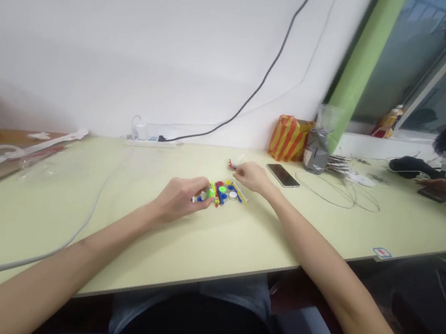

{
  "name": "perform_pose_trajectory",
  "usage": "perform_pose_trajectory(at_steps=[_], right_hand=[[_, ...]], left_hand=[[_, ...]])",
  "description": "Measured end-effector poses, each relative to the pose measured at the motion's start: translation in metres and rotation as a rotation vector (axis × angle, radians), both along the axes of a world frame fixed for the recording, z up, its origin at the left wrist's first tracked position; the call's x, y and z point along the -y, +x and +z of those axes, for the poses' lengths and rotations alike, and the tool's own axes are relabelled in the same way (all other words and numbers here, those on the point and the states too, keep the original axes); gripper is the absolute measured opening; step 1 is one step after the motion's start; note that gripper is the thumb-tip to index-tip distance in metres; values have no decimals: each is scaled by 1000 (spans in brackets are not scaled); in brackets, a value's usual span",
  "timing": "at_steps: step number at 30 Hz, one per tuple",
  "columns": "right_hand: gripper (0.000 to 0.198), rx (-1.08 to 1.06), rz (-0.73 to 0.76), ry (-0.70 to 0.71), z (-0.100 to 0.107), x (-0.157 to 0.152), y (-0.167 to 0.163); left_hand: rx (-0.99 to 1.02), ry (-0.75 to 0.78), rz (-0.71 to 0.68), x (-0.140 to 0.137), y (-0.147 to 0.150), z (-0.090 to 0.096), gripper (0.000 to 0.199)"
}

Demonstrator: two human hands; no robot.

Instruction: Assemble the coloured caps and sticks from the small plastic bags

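Rightward, the phone (283, 175) sits near your right hand (252, 176); table (195, 246) spreads from both hands to its front edge (190, 279). Coloured pieces (223, 190) lie between that hand, fingertips bunched, and your curled left hand (180, 196); whether either grips anything can't be told.

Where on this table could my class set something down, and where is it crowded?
Bare: from the colourful pieces to the table's near edge; between the power strip and left hand; between the right forearm and sticker. Crowded: between that left hand and the right hand, and right of the striped bag.
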State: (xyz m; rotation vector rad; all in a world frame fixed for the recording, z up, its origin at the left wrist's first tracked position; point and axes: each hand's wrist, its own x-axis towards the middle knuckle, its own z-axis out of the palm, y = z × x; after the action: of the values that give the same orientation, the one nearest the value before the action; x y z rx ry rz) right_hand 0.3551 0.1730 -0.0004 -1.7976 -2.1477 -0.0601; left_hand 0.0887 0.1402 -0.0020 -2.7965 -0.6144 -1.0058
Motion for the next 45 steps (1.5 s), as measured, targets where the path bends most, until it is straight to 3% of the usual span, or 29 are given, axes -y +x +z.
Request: perform_pose_trajectory(at_steps=[9,21,24,26,28,31,33,40,45], right_hand=[[22,86,37,-101,-4,-1,-5],[27,99,23,-150,-4,-1,-6],[29,65,9,-96,1,3,-7],[30,-10,56,-21,6,8,-10],[30,-167,212,-4,12,16,-16],[30,-473,564,-176,20,29,-29],[31,-623,699,-264,24,38,-39],[26,-781,693,-193,30,50,-56],[33,-928,711,-342,22,44,-55]], left_hand=[[12,37,20,-2,-1,1,35],[-17,-29,42,-3,-1,-1,33],[-21,-54,62,-2,0,0,31],[-15,-70,84,-2,0,0,28],[4,-86,115,-2,0,-1,23],[32,-106,171,-3,-1,-2,21],[42,-120,194,-3,-2,-1,24],[62,-112,157,-3,-3,0,35],[76,-119,169,-3,-3,-1,37]])
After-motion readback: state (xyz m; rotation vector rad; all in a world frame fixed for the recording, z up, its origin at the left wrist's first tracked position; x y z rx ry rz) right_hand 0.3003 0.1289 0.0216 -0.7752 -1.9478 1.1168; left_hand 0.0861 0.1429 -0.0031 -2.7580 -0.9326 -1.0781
